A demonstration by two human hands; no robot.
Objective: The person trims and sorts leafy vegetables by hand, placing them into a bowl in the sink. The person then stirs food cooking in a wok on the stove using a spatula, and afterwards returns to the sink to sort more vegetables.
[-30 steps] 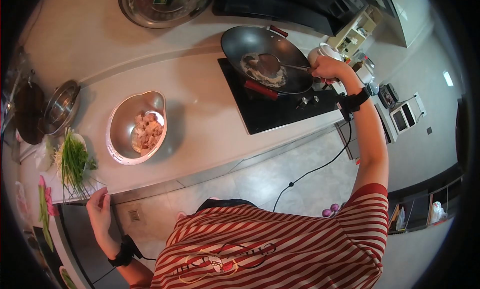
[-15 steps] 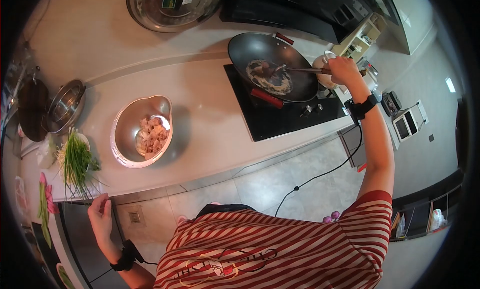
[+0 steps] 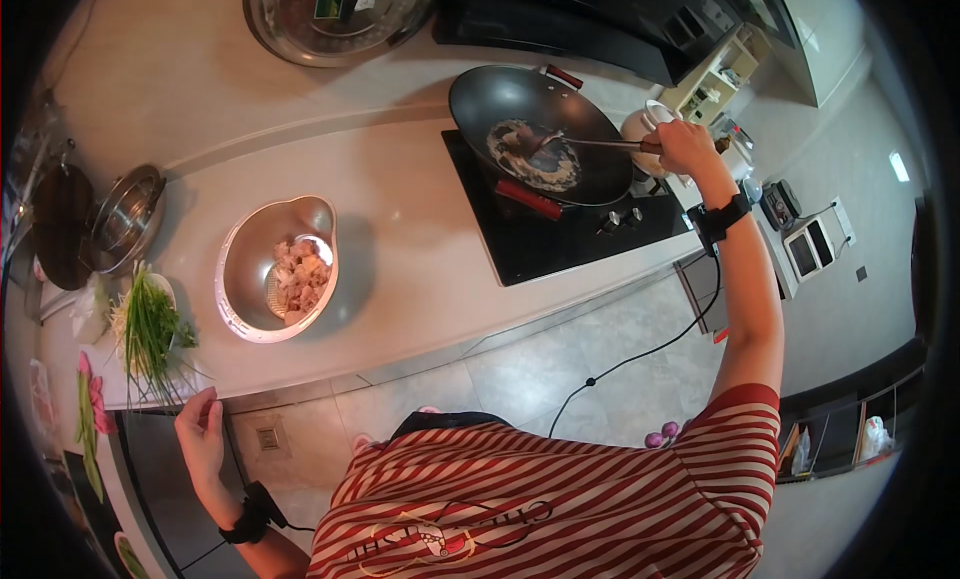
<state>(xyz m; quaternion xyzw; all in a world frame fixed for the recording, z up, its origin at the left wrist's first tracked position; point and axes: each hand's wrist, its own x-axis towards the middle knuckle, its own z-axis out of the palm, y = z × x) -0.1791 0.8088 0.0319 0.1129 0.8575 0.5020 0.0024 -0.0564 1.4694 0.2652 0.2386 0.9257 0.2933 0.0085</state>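
Observation:
My right hand (image 3: 684,148) grips the dark handle of a metal spatula (image 3: 600,142), whose head rests in the wok (image 3: 592,109). The wok is dark with red-brown handles and sits tilted on the black cooktop. Pale, whitish residue (image 3: 530,161) is spread over its bottom, partly around the spatula head. My left hand (image 3: 201,426) hangs empty by the counter's front edge, its fingers loosely curled. Nearest to it is a bunch of green onions (image 3: 150,329). A metal strainer bowl (image 3: 240,279) on the counter holds chunks of raw meat (image 3: 303,277).
Metal bowls (image 3: 128,214) stand at the left beside a dark round board (image 3: 62,219). A large steel basin (image 3: 385,29) is at the back. Beyond the wok stands a whitish pot (image 3: 640,129). A black cable (image 3: 640,354) hangs from my right wrist.
The view has shifted slightly, so the counter things sit a little further left. The spatula has barely moved in the wok. Both hands keep the same pose.

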